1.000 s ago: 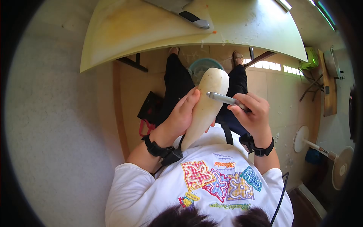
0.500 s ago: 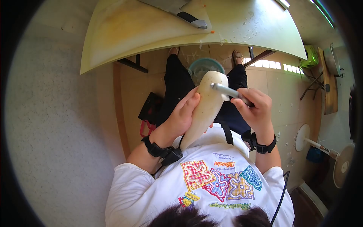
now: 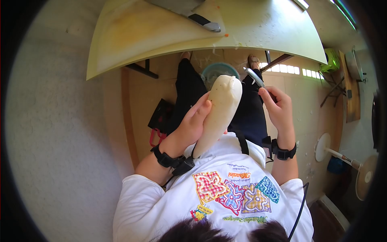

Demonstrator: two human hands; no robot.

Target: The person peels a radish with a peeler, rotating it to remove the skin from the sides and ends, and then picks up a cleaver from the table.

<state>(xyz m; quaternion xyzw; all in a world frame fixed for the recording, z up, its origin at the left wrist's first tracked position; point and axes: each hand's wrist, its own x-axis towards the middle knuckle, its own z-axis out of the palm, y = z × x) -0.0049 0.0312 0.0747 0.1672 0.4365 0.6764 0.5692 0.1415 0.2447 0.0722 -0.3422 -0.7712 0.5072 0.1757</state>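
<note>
A long white radish [image 3: 221, 109] rests in my left hand [image 3: 196, 121], its thick end pointing away from me and its thin end near my shirt. My left fingers wrap around its side, partly hidden beneath it. My right hand [image 3: 278, 107] grips a peeler [image 3: 254, 77] by its dark handle, apart from the radish and to its right. The peeler's metal head points up and left. A teal basin [image 3: 207, 71] with pale peelings stands on the floor beyond the radish, between my feet.
A pale table [image 3: 258, 28] spans the front, holding a cutting board [image 3: 133, 28] and a dark-handled knife [image 3: 203, 22], with scattered scraps. A white fan [image 3: 365, 177] stands at the right. Black and pink items, including a dark box [image 3: 160, 113], lie left of my legs.
My right hand has swung the peeler off the radish, to the right and slightly away from me. The radish in my left hand has rolled slightly, staying in nearly the same place.
</note>
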